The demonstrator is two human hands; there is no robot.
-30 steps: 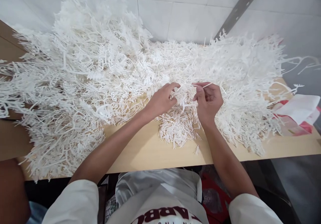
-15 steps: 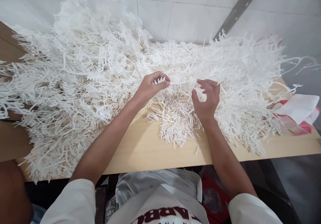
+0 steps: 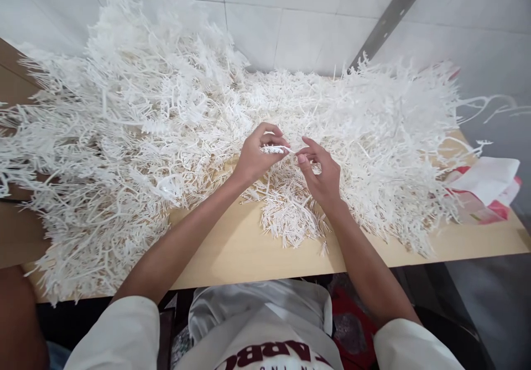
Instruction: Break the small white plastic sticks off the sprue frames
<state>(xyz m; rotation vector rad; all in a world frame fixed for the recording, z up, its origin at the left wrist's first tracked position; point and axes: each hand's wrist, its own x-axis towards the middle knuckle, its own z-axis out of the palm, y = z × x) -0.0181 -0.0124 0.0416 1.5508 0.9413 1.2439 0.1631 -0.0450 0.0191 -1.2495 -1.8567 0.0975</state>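
Note:
Above the middle of the table, my left hand is closed around a small white plastic sprig with short side needles. The sprig's thin stem points right, to the fingertips of my right hand. There my right thumb and fingers pinch the stem's end, while the index finger arches above. A pile of short, loose white pieces lies below my hands. Large tangled heaps of similar white plastic branches surround them to the left, behind and to the right.
The wooden table shows bare along its front edge. At the right end stands a red and white packet with white tissue sticking out. A tiled wall is behind. Another person's arm shows at the lower left.
My right hand has moved left to the sprig, and its fingers have come together on the stem. My left hand has shifted slightly right and down, still holding the sprig.

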